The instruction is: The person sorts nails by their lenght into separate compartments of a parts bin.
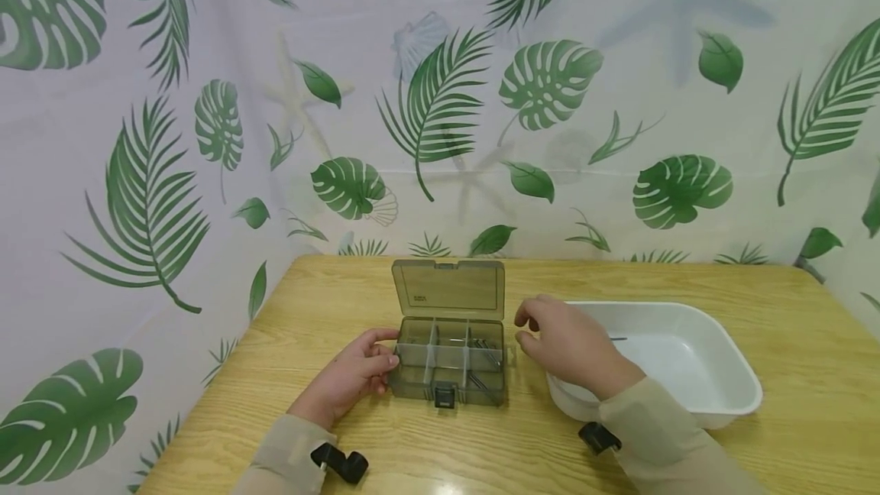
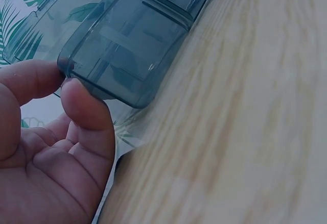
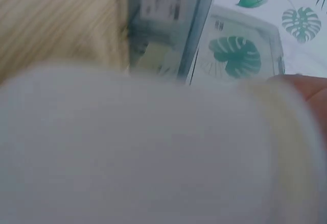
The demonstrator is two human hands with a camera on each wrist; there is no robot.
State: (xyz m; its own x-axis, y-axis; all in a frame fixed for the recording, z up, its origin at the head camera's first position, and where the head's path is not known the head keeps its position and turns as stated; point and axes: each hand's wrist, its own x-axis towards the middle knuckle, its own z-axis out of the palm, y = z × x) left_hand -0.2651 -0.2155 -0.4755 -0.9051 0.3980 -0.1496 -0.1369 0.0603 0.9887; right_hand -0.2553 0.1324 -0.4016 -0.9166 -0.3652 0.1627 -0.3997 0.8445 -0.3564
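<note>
A translucent grey compartment box [image 1: 411, 386] stands on the wooden table with its lid [image 1: 450, 290] raised at the back. Dark, thin metal pieces, perhaps screws or nails, lie in its right compartments [image 1: 486, 357]. My left hand [image 1: 352, 371] holds the box's left side, thumb and index finger at a corner in the left wrist view. My right hand [image 1: 567, 338] hovers between the box and a white basin [image 1: 687, 373], over the basin's left rim. Its fingers are loosely bent, thumb and index finger apart, with nothing visible between them. The basin's wall blocks much of the right wrist view.
One thin dark metal piece [image 1: 619, 338] shows in the basin beside my right wrist. A black latch [image 1: 444, 396] is on the box's front. Behind the table [image 1: 467, 453] hangs a leaf-patterned cloth [image 1: 454, 228].
</note>
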